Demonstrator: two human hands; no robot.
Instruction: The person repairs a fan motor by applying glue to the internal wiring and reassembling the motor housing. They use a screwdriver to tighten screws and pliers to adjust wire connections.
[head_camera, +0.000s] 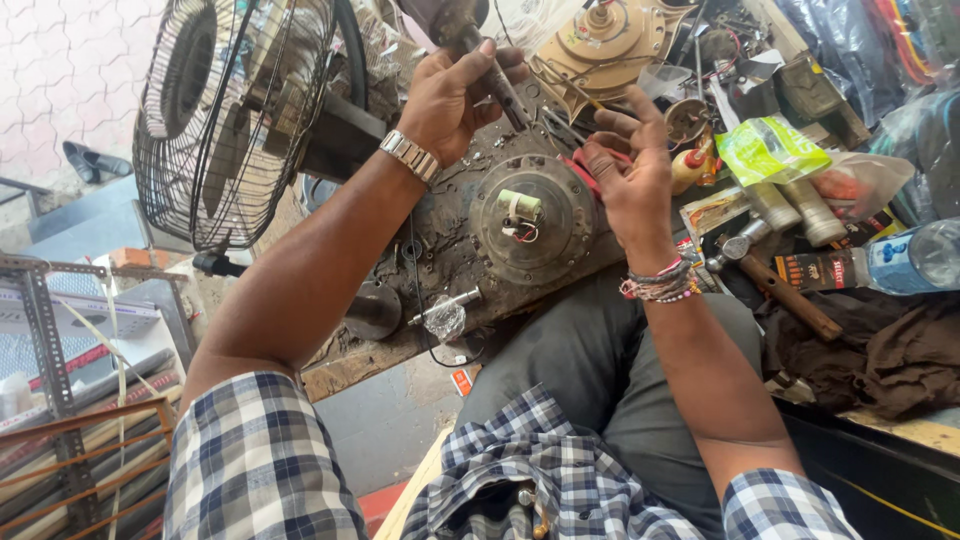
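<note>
My left hand grips a dark cylindrical tool handle above the workbench, with a metal watch on its wrist. My right hand hovers at the right edge of a round grey fan motor housing, fingers spread; something red shows beneath its palm, and whether it holds it is unclear. A pale green capacitor with red and white wires sits on the centre of the housing. Beaded bracelets circle my right wrist.
A black wire fan guard stands at the left. A tan motor cover lies at the back. Tubes, a green packet, a hammer, a plastic bottle and dark cloth crowd the right. A metal rack is lower left.
</note>
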